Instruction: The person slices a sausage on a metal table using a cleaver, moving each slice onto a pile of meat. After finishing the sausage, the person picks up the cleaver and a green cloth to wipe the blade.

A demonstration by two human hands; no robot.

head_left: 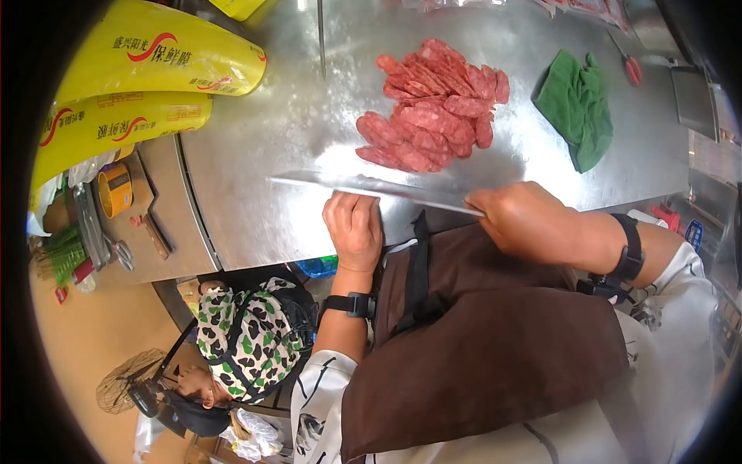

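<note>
My right hand (519, 219) is wrapped round the handle end of a long-bladed knife (386, 189). The blade reaches leftward over the steel table, passing just beyond the knuckles of my left hand (354, 228). That hand is closed, its fingers curled down against the tabletop next to the blade. Whatever may be under those fingers is hidden. On the far side of the knife lies a loose heap of red sausage slices (440, 116), cut on the slant and overlapping one another.
A green cloth (576, 108) lies right of the slices, beside red-handled scissors (632, 69). Yellow cling-film rolls (154, 50) occupy the far left. Another knife (157, 236) and grey scissors (122, 254) sit left of the table seam. A person (247, 336) is at lower left.
</note>
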